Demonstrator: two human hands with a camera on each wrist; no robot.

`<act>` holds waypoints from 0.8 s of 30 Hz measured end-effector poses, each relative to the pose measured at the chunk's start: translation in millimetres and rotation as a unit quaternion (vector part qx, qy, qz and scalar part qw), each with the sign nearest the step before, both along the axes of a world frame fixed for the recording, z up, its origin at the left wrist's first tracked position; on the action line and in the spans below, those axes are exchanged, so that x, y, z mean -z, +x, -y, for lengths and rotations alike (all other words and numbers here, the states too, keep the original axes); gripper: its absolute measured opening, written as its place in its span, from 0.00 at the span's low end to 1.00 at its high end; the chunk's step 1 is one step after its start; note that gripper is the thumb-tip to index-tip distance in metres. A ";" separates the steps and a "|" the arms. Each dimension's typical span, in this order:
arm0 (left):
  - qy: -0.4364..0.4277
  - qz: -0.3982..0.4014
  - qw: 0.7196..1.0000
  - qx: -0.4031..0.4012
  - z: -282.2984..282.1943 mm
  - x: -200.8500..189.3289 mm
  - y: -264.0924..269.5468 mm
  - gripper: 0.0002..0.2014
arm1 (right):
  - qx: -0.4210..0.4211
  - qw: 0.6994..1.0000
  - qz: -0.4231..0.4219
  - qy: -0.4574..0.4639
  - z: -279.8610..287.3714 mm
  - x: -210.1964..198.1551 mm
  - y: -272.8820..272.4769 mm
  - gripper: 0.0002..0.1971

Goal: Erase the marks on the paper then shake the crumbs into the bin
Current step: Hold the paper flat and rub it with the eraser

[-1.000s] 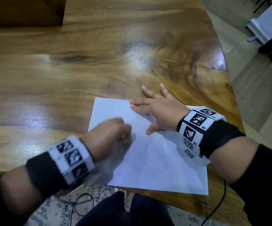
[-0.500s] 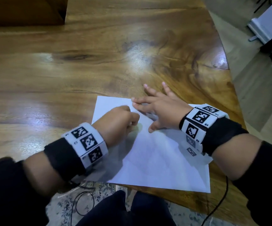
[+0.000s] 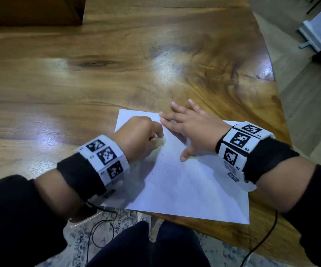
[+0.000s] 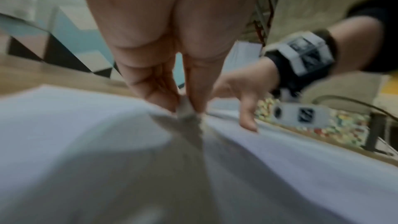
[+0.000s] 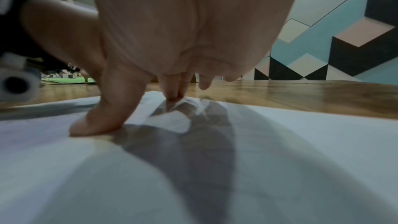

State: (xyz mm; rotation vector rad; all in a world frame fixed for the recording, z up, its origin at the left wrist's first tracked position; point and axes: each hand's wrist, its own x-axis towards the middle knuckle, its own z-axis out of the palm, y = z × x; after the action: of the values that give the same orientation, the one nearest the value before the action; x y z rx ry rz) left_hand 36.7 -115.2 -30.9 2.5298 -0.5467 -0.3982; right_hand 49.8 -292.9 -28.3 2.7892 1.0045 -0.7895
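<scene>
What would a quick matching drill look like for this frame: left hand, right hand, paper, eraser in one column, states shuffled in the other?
Column 1:
1. left hand
2. right hand
3. paper
4. eraser

Column 2:
A. lies flat on the wooden table, near its front edge
B. fingers spread and straight, pressing the sheet down
C. pinched between fingertips, tip against the sheet
D. fingers curled, pinching a small pale block

Pairs: 1-D, 2-B, 3-A, 4-C
</scene>
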 end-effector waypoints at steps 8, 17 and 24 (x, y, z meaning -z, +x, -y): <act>-0.028 -0.131 0.984 0.118 -27.2 5.1 -55.0 0.07 | -0.012 1.000 0.011 -0.019 2.7 -0.3 0.0 0.55; 0.004 -0.055 0.992 0.118 -29.2 13.5 -66.4 0.09 | -0.010 1.000 0.014 -0.022 3.1 0.6 0.5 0.55; -0.020 -0.048 0.996 0.072 -27.6 10.9 -36.9 0.12 | -0.005 1.000 0.009 -0.014 2.4 0.1 0.0 0.55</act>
State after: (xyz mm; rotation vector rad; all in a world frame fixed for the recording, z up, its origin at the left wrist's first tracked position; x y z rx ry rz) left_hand -0.1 -87.6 -41.7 2.4251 -0.6961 -0.5535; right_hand 49.8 -295.4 -28.4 2.7596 0.9956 -0.7714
